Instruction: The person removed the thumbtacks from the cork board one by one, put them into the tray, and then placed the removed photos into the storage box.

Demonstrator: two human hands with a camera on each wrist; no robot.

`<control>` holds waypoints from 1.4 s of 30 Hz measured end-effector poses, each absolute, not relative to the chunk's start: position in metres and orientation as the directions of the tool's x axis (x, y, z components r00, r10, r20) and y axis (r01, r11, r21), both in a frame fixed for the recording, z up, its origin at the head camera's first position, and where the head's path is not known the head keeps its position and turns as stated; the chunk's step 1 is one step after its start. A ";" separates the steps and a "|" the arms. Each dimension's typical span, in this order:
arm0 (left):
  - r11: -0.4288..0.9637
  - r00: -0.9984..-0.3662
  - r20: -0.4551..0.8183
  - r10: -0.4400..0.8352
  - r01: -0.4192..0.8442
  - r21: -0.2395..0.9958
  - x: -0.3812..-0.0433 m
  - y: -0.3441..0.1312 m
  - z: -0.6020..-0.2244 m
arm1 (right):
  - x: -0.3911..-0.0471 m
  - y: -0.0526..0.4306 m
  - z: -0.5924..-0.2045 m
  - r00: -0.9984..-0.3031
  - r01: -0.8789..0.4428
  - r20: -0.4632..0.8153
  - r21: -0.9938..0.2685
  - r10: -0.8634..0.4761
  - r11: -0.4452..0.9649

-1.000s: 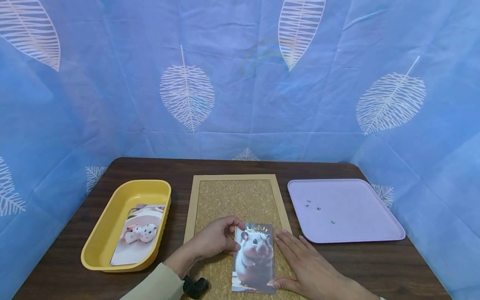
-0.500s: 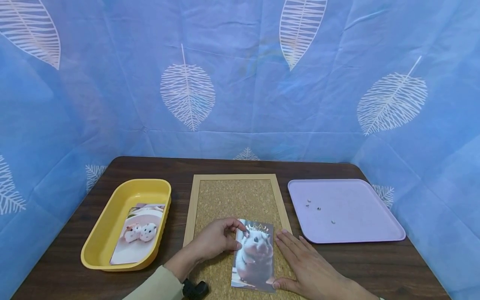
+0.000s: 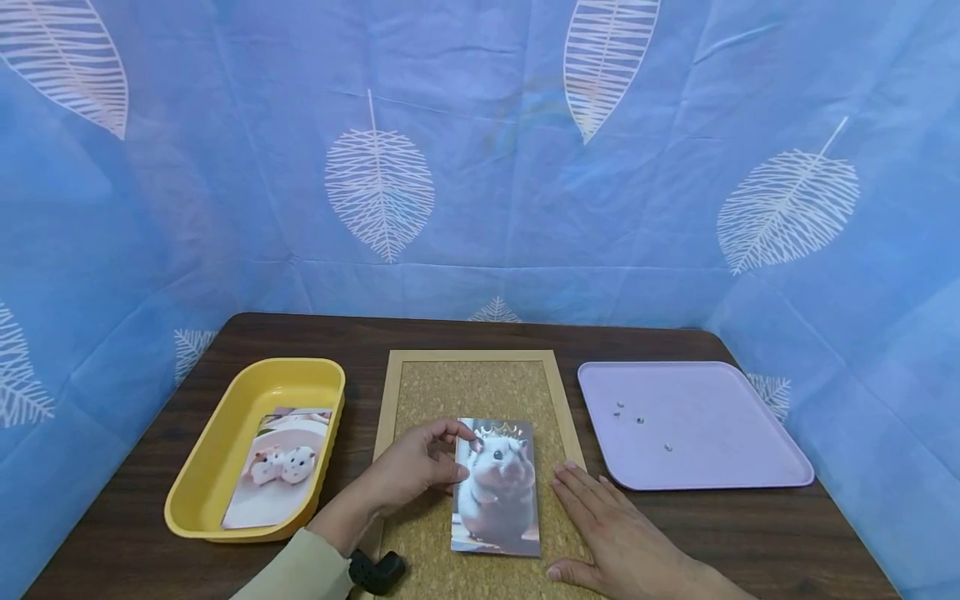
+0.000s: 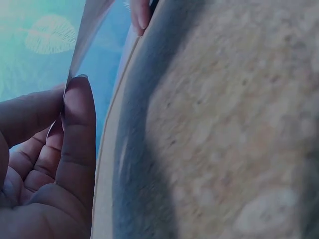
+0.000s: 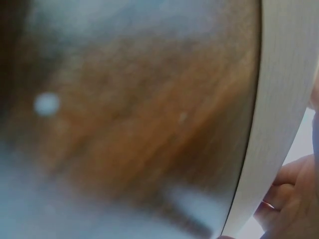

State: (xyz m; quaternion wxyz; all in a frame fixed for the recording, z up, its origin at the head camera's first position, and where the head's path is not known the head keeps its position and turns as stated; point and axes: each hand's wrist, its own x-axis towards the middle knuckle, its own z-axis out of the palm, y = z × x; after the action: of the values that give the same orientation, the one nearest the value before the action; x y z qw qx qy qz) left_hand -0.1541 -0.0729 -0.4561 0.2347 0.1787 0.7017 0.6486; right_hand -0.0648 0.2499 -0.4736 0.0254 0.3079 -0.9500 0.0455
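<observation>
My left hand (image 3: 416, 462) pinches the left edge of a photo card (image 3: 497, 492) between thumb and index finger. The card pictures a white hamster with a crown. In the left wrist view the card (image 4: 82, 40) shows nearly edge-on, tilted up over the cork. Beneath it lies a wood-framed corkboard (image 3: 472, 387). Flat on the board's right side rests my right hand (image 3: 615, 525), fingers straight and thumb apart, beside the card with a strip of cork between them. The right wrist view shows blurred cork and the board's frame (image 5: 271, 99).
A yellow basin (image 3: 191, 483) at left holds photo cards, the top one (image 3: 277, 475) picturing two small white animals. At right lies a lilac tray (image 3: 720, 425) with several small metal bits (image 3: 640, 420). Both flank the corkboard on the dark wooden table (image 3: 600, 337).
My left hand has moved the hamster card up the board and slightly left, opening a gap to my right hand. The right hand stays in place.
</observation>
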 end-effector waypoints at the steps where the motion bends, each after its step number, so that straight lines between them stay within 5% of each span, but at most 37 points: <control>1: 0.094 -0.826 -0.096 0.555 -0.052 0.994 -0.154 -0.074 -0.454 | -0.065 0.250 -0.474 -0.803 -0.595 0.092 -0.058 -0.589 0.802; 18: 0.153 -0.864 -0.079 0.498 -0.002 0.988 -0.158 -0.112 -0.417 | -0.070 0.260 -0.495 -0.680 -0.655 0.295 0.168 -0.671 0.737; 35: 0.270 -0.910 -0.075 0.409 0.042 0.962 -0.160 -0.174 -0.389 | -0.069 0.262 -0.493 -0.692 -0.634 0.291 0.192 -0.661 0.749; 42: 0.254 -0.882 -0.073 0.465 0.054 0.966 -0.161 -0.219 -0.382 | -0.067 0.257 -0.495 -0.715 -0.629 0.262 0.165 -0.648 0.760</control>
State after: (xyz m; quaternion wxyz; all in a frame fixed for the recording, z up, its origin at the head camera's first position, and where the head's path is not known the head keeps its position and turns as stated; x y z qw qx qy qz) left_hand -0.1608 -0.2192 -0.3817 0.1752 0.1681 0.7724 0.5869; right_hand -0.0669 0.2574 -0.4951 0.1532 0.3448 -0.9255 -0.0319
